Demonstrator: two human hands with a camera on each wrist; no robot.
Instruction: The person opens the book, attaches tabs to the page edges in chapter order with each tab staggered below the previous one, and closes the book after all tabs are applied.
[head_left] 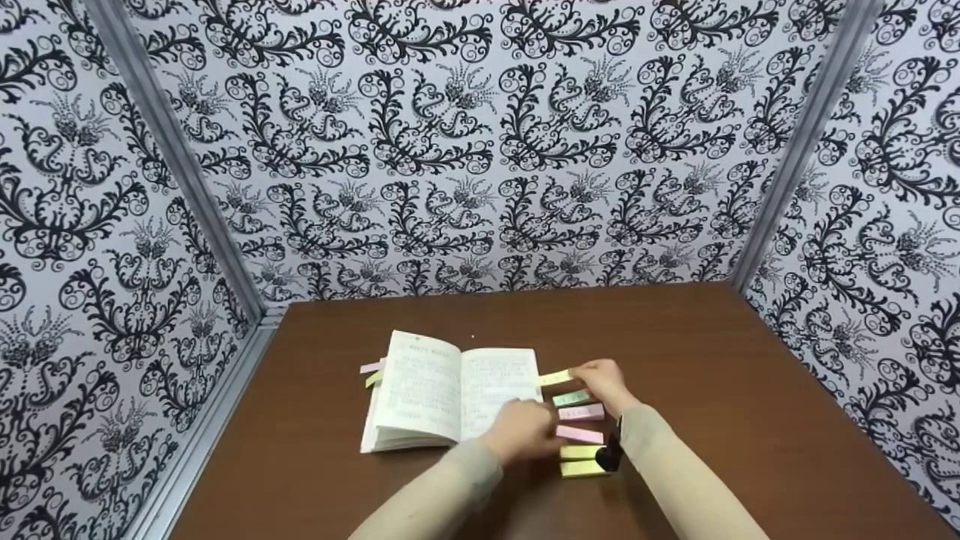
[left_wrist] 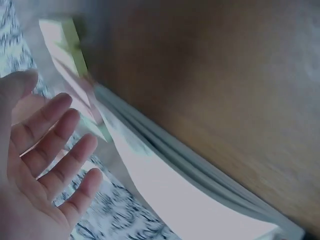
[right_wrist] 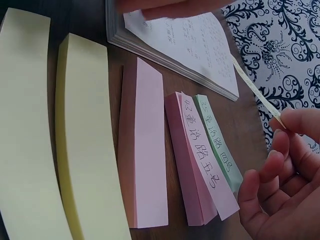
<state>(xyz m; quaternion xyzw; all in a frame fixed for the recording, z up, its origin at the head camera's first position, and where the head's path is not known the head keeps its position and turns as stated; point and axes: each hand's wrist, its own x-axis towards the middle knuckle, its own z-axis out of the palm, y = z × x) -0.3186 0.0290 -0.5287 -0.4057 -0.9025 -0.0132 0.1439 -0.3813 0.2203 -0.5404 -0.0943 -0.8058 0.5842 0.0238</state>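
Note:
An open book lies on the brown table. My right hand pinches a thin yellow sticky strip that reaches the outer edge of the right page; in the right wrist view the strip runs from the book to my fingertips. My left hand rests flat on the lower right page, and in the left wrist view its fingers are straight beside the pages. Pink and yellow tabs stick out of the book's left edge.
Right of the book lies a row of sticky pads: green, written-on pink, plain pink and two yellow. Patterned walls enclose the table on three sides. Bare tabletop stretches right of and behind the book.

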